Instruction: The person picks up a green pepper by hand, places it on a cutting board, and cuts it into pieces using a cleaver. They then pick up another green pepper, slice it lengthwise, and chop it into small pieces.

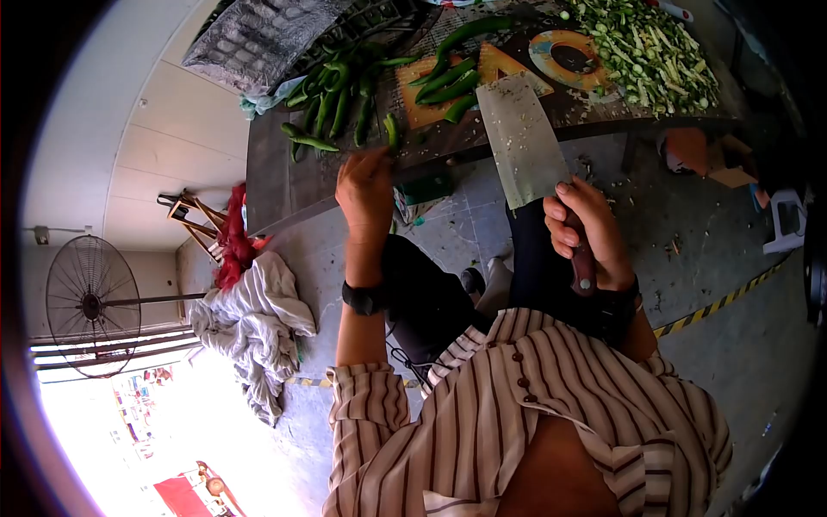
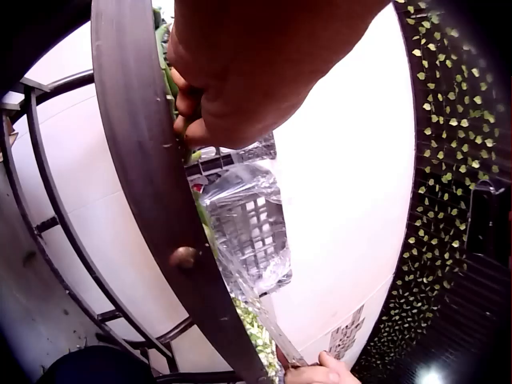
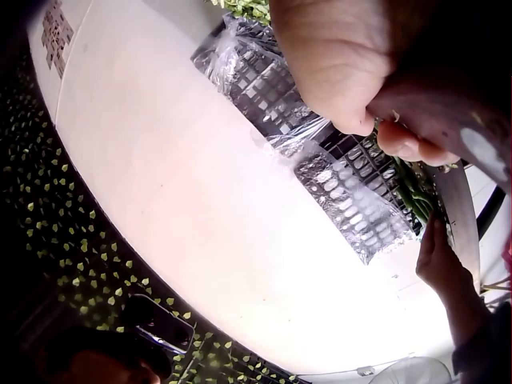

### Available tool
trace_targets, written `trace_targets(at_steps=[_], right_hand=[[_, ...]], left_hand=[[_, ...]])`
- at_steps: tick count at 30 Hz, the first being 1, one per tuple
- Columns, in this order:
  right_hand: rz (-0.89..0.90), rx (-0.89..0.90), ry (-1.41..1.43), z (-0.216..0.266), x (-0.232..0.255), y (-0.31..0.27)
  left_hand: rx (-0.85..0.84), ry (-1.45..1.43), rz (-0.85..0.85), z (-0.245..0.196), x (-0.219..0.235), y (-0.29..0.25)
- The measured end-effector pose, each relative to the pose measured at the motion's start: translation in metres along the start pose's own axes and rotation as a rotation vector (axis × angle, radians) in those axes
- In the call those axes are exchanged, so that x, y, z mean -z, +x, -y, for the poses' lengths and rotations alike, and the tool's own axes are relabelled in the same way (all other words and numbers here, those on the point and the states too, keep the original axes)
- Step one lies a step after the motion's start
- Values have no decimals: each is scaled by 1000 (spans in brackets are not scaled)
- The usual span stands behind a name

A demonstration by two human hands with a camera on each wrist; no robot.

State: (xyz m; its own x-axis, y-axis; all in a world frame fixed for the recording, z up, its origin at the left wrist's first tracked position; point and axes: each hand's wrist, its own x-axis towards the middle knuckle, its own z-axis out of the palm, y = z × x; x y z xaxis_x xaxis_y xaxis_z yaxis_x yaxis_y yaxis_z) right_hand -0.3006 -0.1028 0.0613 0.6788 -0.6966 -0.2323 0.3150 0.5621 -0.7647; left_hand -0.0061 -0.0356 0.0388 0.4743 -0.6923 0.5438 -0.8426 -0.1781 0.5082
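Note:
At the near table edge, my left hand (image 1: 365,189) has its fingertips bent around the lower end of a green pepper (image 1: 392,130); the left wrist view shows the hand (image 2: 248,72) hiding most of that contact. My right hand (image 1: 596,226) grips a cleaver (image 1: 524,138) by its dark handle (image 1: 583,258), the broad blade raised in front of the table edge with bits stuck on it. Up close in the right wrist view, fingers curl around the handle (image 3: 440,120). Whole peppers (image 1: 340,82) lie in a pile beyond my left hand, and more peppers (image 1: 448,79) lie right of it.
Chopped green pieces (image 1: 659,65) are heaped at the table's right. Plastic-wrapped crates (image 1: 263,43) stand at the back left. A fan (image 1: 90,302), a white cloth (image 1: 258,323) and a red net bag (image 1: 233,241) are at the left. Cartons (image 1: 728,164) sit on the floor at the right.

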Motion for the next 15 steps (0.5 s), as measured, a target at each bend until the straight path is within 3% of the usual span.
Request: trace_targets(at_steps=[5,8,10,15], right_hand=[[40,9,6,-2,6,0],[30,7,3,0,8,-1],[43,7,8,-2,10,1],[-5,6,-7,2,0,-1]], left_hand=[[55,-183,124,-29,5,-11],[69,-292,62,-35,9,-10],[60,-264,-59,-31,14,-2],[97,-87,-104,6,4,8]])
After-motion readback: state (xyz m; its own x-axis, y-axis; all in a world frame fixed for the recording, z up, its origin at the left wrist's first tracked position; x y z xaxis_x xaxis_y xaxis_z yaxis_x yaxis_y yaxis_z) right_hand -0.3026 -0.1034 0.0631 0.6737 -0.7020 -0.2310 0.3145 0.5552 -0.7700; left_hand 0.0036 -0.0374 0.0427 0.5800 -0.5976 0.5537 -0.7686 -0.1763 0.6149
